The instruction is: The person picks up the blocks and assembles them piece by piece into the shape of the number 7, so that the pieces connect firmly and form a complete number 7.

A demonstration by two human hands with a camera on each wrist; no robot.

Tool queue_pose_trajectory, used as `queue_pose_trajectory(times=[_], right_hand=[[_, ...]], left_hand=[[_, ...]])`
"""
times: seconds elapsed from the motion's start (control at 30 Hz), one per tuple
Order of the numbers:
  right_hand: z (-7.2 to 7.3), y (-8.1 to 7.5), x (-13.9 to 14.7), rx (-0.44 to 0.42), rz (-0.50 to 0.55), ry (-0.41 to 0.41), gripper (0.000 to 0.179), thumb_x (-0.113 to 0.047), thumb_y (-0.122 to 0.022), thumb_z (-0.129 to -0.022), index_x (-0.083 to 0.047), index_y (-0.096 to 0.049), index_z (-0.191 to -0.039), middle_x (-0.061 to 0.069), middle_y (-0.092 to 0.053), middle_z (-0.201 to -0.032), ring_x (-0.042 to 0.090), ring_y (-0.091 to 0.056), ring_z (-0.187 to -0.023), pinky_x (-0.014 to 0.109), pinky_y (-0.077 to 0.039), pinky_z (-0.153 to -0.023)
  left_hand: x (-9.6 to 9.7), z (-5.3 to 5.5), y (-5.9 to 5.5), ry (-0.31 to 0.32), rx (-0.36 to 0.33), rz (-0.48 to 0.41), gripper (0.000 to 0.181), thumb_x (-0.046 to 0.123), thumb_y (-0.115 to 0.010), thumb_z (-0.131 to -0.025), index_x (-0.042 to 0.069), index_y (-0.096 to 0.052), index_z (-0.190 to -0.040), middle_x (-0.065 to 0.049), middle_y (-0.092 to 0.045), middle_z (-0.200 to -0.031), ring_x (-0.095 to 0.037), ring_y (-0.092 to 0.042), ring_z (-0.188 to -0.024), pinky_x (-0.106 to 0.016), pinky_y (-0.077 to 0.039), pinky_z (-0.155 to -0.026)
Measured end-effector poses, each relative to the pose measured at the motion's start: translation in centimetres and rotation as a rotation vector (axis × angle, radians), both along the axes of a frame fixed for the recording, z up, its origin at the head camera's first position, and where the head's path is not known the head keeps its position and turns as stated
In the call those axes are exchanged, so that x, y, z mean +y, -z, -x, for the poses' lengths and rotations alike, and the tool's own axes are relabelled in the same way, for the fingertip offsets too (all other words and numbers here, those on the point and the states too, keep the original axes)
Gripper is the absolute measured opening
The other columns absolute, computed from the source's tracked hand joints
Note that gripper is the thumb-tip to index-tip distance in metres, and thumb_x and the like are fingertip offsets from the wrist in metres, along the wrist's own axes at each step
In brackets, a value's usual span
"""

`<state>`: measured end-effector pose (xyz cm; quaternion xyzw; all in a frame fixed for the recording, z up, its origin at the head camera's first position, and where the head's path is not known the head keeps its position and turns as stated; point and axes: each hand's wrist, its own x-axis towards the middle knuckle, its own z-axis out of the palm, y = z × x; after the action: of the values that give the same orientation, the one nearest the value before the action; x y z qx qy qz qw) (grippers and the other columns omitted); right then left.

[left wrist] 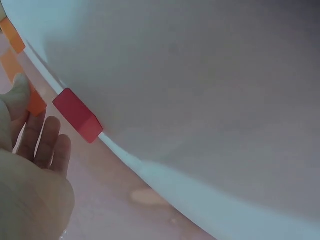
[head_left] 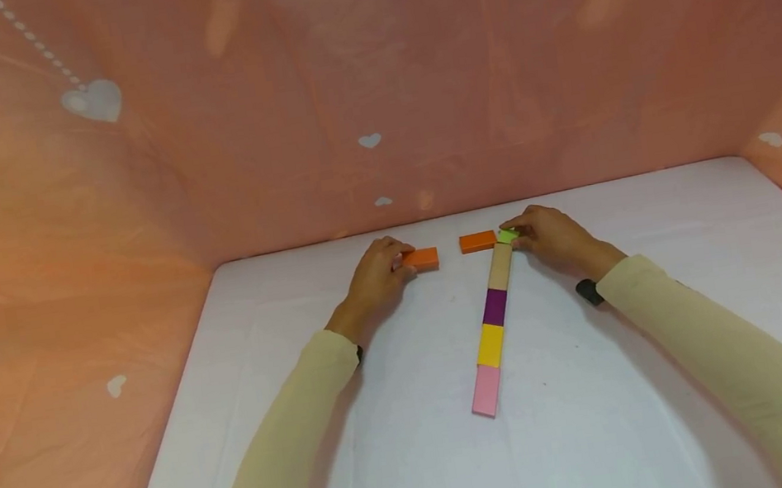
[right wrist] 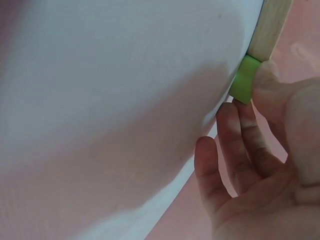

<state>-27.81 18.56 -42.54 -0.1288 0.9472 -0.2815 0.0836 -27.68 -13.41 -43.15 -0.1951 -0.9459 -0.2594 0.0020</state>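
My left hand [head_left: 378,273] pinches an orange block [head_left: 426,259] between thumb and fingers; the left wrist view shows the thumb along one side of it. A red block [left wrist: 77,115] lies close by in that view. My right hand [head_left: 554,238] grips a small green block [right wrist: 245,80] at the far end of a slanting row. From there toward me run a plain wooden block [head_left: 500,266], a purple block [head_left: 495,308], a yellow block [head_left: 490,346] and a pink block [head_left: 487,391]. A second orange block [head_left: 477,242] lies just left of the green one.
The blocks lie on a white-covered table [head_left: 419,440], near its far edge. Pinkish-orange cloth [head_left: 444,86] with white hearts hangs behind the table and at both sides. A gap separates the two orange blocks.
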Motion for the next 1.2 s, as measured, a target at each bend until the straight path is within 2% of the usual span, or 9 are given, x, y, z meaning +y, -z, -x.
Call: queue_pose_trajectory(times=[0.43, 0.77, 1.03, 1.2], right_hand=[[-0.3, -0.2, -0.1, 0.008, -0.009, -0.001, 0.042, -0.019, -0.064, -0.098, -0.012, -0.059, -0.139, 0.016, -0.060, -0.121, 0.032, -0.055, -0.111, 0.052, -0.047, -0.105], [-0.6, -0.3, -0.1, -0.001, -0.009, 0.007, 0.042, -0.018, -0.065, -0.097, -0.011, -0.059, -0.139, 0.016, -0.060, -0.121, 0.032, -0.055, -0.111, 0.053, -0.046, -0.105], [-0.9, -0.3, -0.3, -0.003, 0.008, 0.012, 0.042, -0.019, -0.064, -0.097, -0.012, -0.059, -0.139, 0.015, -0.060, -0.120, 0.031, -0.055, -0.111, 0.052, -0.047, -0.105], [-0.8, -0.3, -0.6, 0.006, 0.008, 0.010, 0.042, -0.018, -0.065, -0.097, -0.013, -0.060, -0.138, 0.014, -0.061, -0.120, 0.031, -0.055, -0.110, 0.051, -0.047, -0.104]], left_hand=[[1.1, 0.3, -0.6, -0.002, 0.025, -0.015, 0.031, 0.021, -0.069, -0.094, 0.012, -0.068, -0.123, -0.001, -0.062, -0.127, -0.019, -0.051, -0.123, -0.037, -0.040, -0.112], [2.6, 0.8, -0.4, -0.041, 0.001, -0.006, 0.032, 0.025, -0.068, -0.095, 0.015, -0.066, -0.125, 0.000, -0.059, -0.131, -0.020, -0.051, -0.124, -0.038, -0.042, -0.110], [3.8, 1.6, -0.3, -0.049, 0.025, 0.071, 0.033, 0.024, -0.071, -0.093, 0.012, -0.069, -0.124, -0.003, -0.063, -0.131, -0.023, -0.051, -0.128, -0.038, -0.039, -0.113], [3.9, 1.8, 0.0, -0.049, 0.043, 0.136, 0.032, 0.025, -0.072, -0.092, 0.011, -0.070, -0.121, -0.003, -0.067, -0.121, -0.022, -0.053, -0.119, -0.039, -0.041, -0.107]])
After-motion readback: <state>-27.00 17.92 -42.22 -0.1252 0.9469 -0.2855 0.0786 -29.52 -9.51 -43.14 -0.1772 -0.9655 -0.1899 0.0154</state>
